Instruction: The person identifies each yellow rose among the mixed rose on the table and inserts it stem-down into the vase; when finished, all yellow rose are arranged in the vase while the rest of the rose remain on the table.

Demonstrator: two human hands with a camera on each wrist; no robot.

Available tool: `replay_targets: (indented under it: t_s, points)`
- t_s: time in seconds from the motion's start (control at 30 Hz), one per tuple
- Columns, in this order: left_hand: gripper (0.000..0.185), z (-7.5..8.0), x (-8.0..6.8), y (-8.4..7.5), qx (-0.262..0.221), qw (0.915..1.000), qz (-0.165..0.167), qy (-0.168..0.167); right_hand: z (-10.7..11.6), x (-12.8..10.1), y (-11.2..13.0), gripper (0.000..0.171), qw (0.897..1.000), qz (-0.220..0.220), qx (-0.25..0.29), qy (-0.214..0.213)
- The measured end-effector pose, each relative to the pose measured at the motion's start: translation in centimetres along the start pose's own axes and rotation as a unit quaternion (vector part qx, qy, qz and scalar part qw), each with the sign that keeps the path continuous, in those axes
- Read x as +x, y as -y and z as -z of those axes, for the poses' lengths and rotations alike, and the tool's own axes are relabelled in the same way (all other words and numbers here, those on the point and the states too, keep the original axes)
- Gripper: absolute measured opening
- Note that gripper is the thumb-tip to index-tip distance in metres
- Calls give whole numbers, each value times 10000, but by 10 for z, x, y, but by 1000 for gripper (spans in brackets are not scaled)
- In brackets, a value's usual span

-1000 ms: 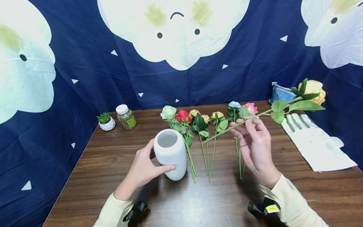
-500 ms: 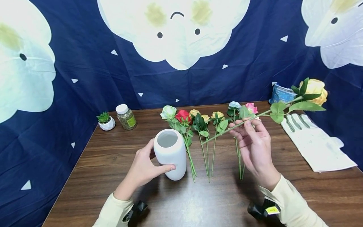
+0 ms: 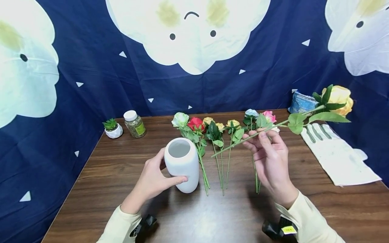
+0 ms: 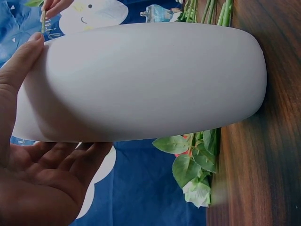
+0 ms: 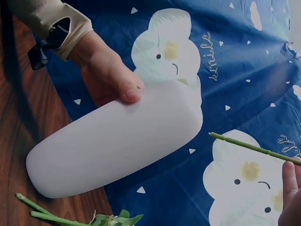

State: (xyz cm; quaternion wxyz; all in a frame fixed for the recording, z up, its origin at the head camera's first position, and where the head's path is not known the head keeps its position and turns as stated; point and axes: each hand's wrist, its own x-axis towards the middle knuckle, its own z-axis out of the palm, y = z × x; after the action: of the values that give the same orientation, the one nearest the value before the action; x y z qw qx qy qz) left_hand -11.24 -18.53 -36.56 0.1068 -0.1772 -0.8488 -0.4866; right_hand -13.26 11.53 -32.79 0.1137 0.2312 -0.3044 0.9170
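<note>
The left hand [image 3: 155,179] grips the white vase [image 3: 181,164], upright at table centre; it looks smooth, rigid and breakable. The right hand [image 3: 270,162] pinches the yellow rose [image 3: 338,98] mid-stem, bloom toward 2 o'clock; the stem appears light and flexible.

One white vase [image 3: 181,164] stands on the table, and one yellow rose [image 3: 338,99] is held up. About seven roses [image 3: 196,124] lie in a row; one jar [image 3: 134,124], one potted succulent [image 3: 113,128].
</note>
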Motion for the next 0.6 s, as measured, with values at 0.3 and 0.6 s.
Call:
replay_targets:
  t_s: [0.3, 0.6]
  points:
    - [79, 3, -2, 0, 64, 10000, 42, 6, -27, 14, -14, 9, 9964, 215, -718, 407]
    - [80, 0, -2, 0, -65, 10000, 18, 70, -44, 22, -38, 10, 9887, 283, -1371, 533]
